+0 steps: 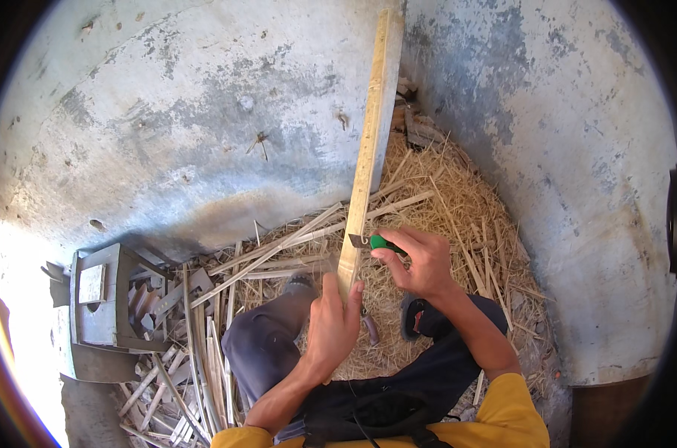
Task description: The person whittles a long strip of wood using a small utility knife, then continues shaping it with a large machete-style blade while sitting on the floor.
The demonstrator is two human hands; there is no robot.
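Observation:
A long pale strip, apparently bamboo, (369, 127) slants up and away from me toward the corner of the walls. My left hand (331, 325) is closed around its near end, thumb on the right side. In my right hand (425, 263) is a small green-handled knife (384, 244), pinched by the handle. Its short dark blade lies across the strip, a little above my left hand. On the ground between my feet lies a tool with a brownish handle (370, 329), partly hidden behind my left hand.
Straw-like shavings (458, 194) cover the ground ahead and to the right. Several loose slats (279, 250) lie at the left and middle. A grey wooden box (100, 299) with a hole stands at far left. Worn walls (204, 112) meet in a corner ahead.

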